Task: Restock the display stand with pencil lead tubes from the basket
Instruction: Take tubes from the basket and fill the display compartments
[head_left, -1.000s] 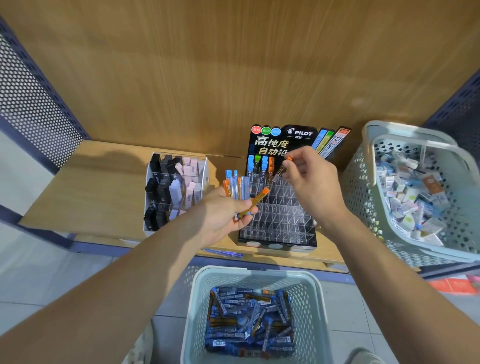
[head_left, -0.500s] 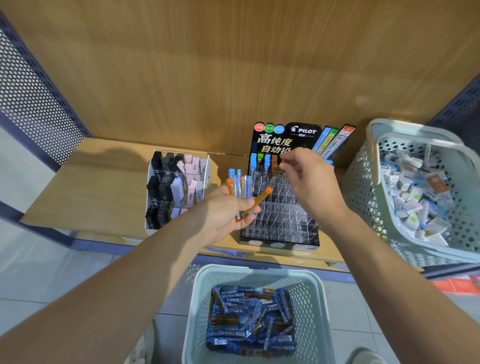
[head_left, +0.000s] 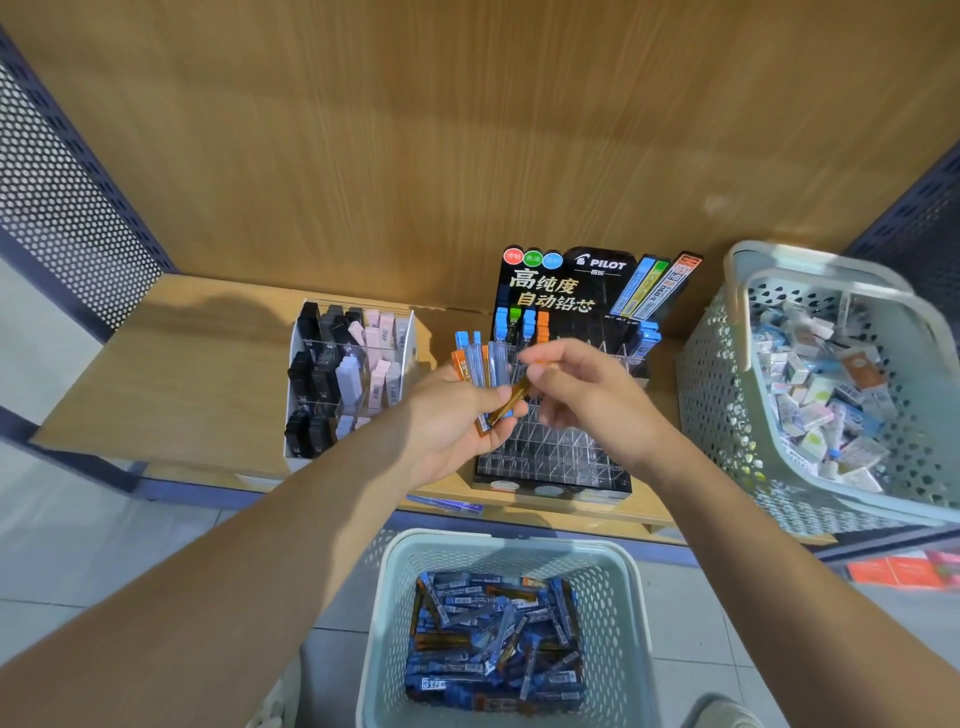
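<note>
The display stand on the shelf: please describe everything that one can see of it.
The display stand is black, with a stepped grid of clear plastic slots and an upright black backboard printed PILOT. It stands on the wooden shelf. Most slots look empty; the back row holds a few tubes with blue, green and orange caps.

Hemmed left by white compartmented eraser box (head_left: 406, 338), right by pale perforated plastic basket (head_left: 717, 389); lay open above near rows of clear gridded display stand (head_left: 550, 457).

The wooden shelf (head_left: 197, 374) carries eraser rack (head_left: 348, 374), display stand (head_left: 558, 452) (black-backed) and side basket (head_left: 727, 415).
</note>
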